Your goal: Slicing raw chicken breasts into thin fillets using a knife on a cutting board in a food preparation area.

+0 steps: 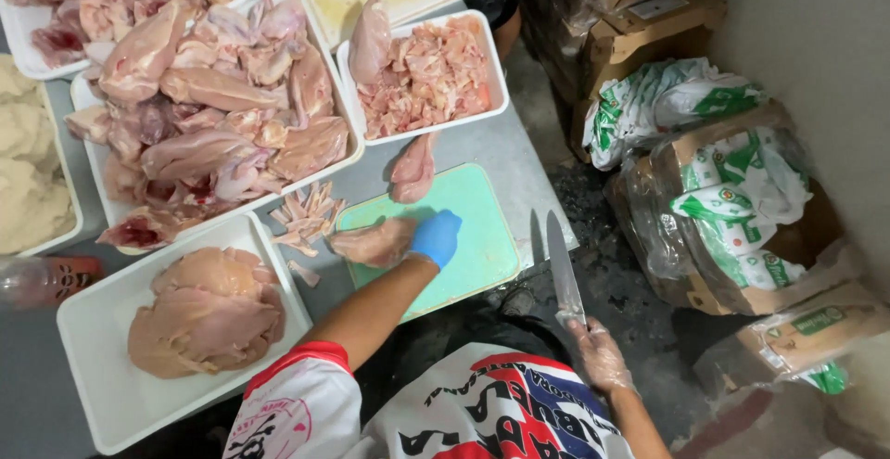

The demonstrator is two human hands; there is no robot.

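Chicken piece (pixel 371 241) lies on the left edge of the green cutting board (pixel 468 250), under the fingers of the left hand (pixel 428 236). Left hand wears a blue glove; fingers press flat on the meat, not clenched. Right hand (pixel 598 355), in a clear glove, is clenched around the handle of a knife (pixel 562 269); blade points away from the fingers, off the table edge. Just beyond the left fingertips: small meat strips (pixel 306 218). Further out: white tray of whole cuts (pixel 209 111), tray of chopped meat (pixel 431 74), tray of fillets (pixel 209 315).
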